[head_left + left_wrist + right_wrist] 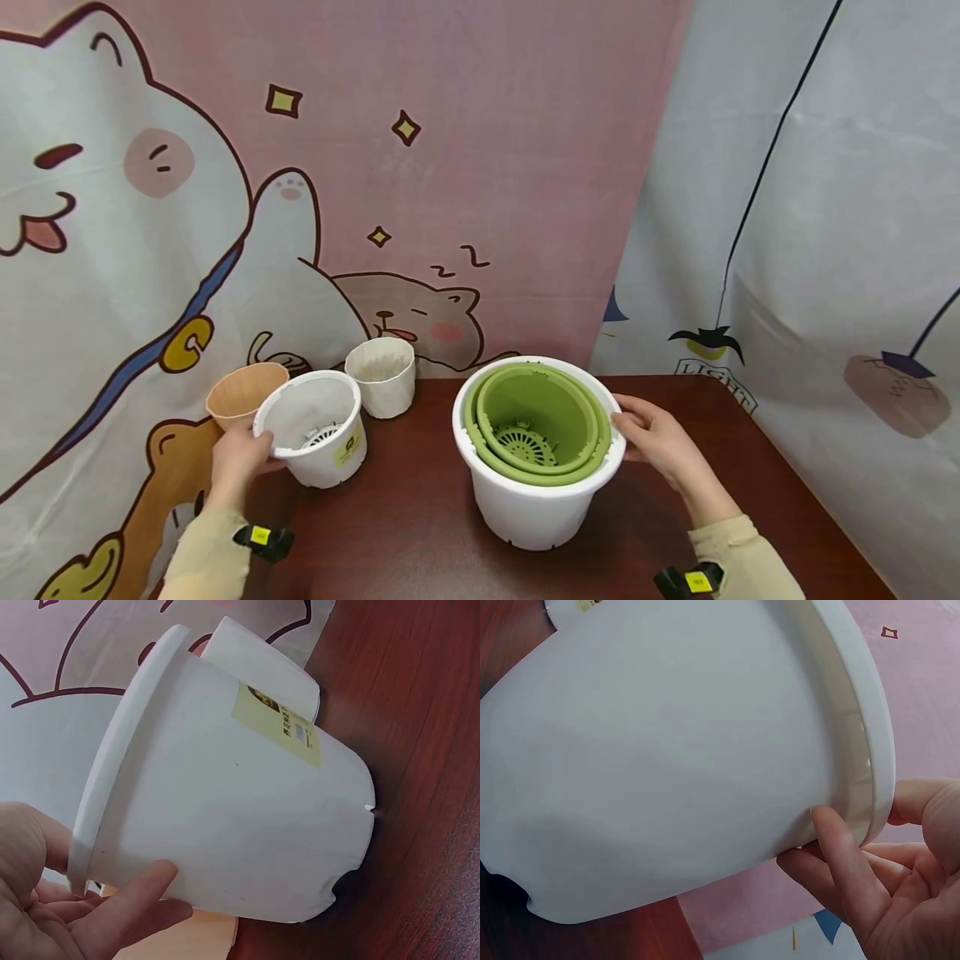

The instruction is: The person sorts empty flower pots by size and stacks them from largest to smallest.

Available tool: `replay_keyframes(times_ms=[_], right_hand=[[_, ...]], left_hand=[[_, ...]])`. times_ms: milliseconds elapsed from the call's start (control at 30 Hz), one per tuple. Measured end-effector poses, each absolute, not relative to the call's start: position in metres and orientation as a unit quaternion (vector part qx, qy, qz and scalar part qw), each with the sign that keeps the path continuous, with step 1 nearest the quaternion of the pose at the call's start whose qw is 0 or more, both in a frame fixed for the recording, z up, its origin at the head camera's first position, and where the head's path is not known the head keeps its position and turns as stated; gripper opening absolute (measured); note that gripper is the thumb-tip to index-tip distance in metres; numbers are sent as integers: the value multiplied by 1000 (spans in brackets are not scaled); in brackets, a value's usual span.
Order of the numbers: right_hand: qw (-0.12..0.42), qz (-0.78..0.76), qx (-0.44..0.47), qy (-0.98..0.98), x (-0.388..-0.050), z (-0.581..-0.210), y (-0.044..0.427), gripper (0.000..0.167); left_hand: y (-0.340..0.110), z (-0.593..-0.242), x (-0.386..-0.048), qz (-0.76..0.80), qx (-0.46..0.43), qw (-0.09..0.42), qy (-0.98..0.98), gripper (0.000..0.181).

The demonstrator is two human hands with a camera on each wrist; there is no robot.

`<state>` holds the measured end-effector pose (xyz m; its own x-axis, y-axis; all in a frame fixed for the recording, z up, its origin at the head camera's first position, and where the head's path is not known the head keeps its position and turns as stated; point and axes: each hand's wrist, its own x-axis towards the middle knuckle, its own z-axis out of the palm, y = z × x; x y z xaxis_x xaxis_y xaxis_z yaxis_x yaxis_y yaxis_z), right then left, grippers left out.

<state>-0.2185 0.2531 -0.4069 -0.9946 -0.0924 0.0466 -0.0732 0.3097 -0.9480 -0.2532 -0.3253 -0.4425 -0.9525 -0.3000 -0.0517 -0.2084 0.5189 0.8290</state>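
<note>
A small white flower pot [327, 465] with a yellow label [279, 724] stands at the left of the table. My left hand [238, 462] grips its rim, thumb over the edge and fingers against the outer wall. Nearer the middle is a large white flower pot [528, 512] with two green pots [540, 400] nested inside, slotted at the bottom. On its right side, my right hand [658, 437] pinches the rim; in the right wrist view the fingers [840, 859] lie under the lip against the wall.
Behind the small pot stand an orange pot [243, 392] and a cream faceted pot [386, 379]. All are on a dark red-brown table [397, 517]. A printed cloth [487, 167] hangs along the back, and a pale one [825, 208] on the right.
</note>
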Motion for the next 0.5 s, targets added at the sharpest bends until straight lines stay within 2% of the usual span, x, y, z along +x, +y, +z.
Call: replay_keyframes(times_ms=[500], right_hand=[[9,-588,-52,807,-218,-408,253,53]], left_hand=[[-331,-449,-240,-445,168,84,-876,50]])
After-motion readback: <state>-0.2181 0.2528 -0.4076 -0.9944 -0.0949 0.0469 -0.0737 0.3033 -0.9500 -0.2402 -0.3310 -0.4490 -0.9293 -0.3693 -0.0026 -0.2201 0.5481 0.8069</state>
